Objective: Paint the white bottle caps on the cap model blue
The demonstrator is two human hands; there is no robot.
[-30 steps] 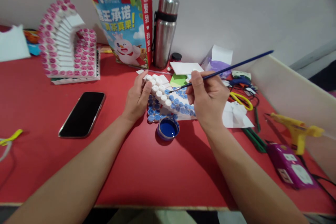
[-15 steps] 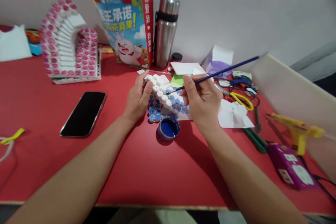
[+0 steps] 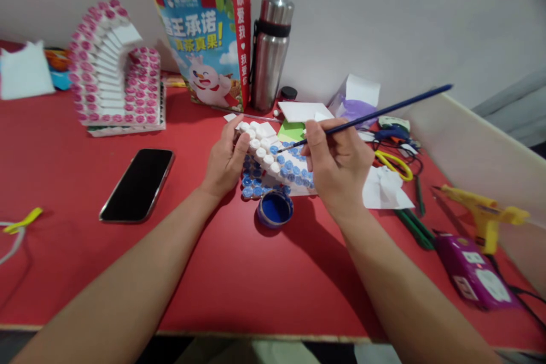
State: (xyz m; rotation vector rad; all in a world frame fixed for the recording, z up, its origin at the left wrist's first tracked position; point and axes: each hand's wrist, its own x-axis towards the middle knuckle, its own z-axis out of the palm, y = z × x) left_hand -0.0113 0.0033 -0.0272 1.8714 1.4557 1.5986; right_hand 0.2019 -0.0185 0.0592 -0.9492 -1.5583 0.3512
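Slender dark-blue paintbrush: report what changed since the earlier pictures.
The right hand shifted the slender dark-blue paintbrush left, then back right. Nothing was taken up or let go. The left hand still holds the blue-and-white craft piece; the round pot of blue paint stayed put.

Craft corner here, home or studio unclear: red worktop [image 3: 239, 284] against plain wall [image 3: 384, 17], blue paint pot [image 3: 275, 210] open, paintbrush [image 3: 392, 109] out, yellow glue gun [image 3: 486, 213], scissors [image 3: 409, 172] at right.

The far flask [image 3: 269, 68] is smooth, shiny metal; the bench [image 3: 239, 284] is smooth, softly glossy; the phone screen [image 3: 137, 185] at left, glossy; the white knobs [image 3: 260, 153] look matt.
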